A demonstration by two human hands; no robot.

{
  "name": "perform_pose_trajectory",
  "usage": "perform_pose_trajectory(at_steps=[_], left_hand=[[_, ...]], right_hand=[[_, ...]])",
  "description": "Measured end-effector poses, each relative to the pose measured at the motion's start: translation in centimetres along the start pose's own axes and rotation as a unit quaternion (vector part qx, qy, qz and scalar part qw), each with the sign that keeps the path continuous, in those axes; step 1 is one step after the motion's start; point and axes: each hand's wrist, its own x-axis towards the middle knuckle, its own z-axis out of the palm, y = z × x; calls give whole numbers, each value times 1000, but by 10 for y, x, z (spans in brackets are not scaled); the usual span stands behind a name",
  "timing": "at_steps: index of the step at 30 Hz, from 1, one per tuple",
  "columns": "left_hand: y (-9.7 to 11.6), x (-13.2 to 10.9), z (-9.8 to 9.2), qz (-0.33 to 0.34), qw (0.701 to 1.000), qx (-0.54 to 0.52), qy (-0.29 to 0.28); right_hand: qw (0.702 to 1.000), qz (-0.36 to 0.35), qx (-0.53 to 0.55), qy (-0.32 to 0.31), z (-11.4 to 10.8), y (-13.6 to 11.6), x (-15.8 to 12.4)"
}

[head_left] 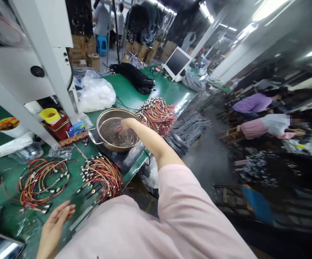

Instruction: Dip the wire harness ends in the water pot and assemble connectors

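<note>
My right hand (126, 124) reaches into a wide metal pot (100, 124) and is closed around thin reddish wires (119, 130). Their lower ends hang into the dark contents of the pot, where they are hard to see. The pot stands on a black hot plate (126, 162) with small red lights. My left hand (58, 217) is low over the green table, fingers loosely bent and apart, holding nothing. Close to it lie a coiled wire bundle (41, 183) in red, yellow and black, and a heap of connector-ended wires (103, 176).
Behind the pot is a large wire pile (156, 113), with grey cables (189, 129) to its right. A white plastic bag (98, 91), black cables (134, 77) and a monitor (177, 63) stand farther back. A white post (41, 68) rises at left. People sit at right.
</note>
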Motion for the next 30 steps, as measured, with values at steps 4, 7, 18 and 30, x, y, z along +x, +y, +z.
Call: perform_pose_trajectory(at_steps=[4,7,18,30], left_hand=[[4,0,2,-9,1000,-4,4],[7,-2,4,-10,1000,3,5],[13,-7,5,-28,999,13,9],[-2,-7,-1,28,999,-20,5]], right_hand=[[999,24,-23,1,-2,-9,-3],[999,24,-27,-1,-3,-14,-4],[997,74,-18,26,-1,-9,0],[997,35,-62,-3,-10,-25,-13]])
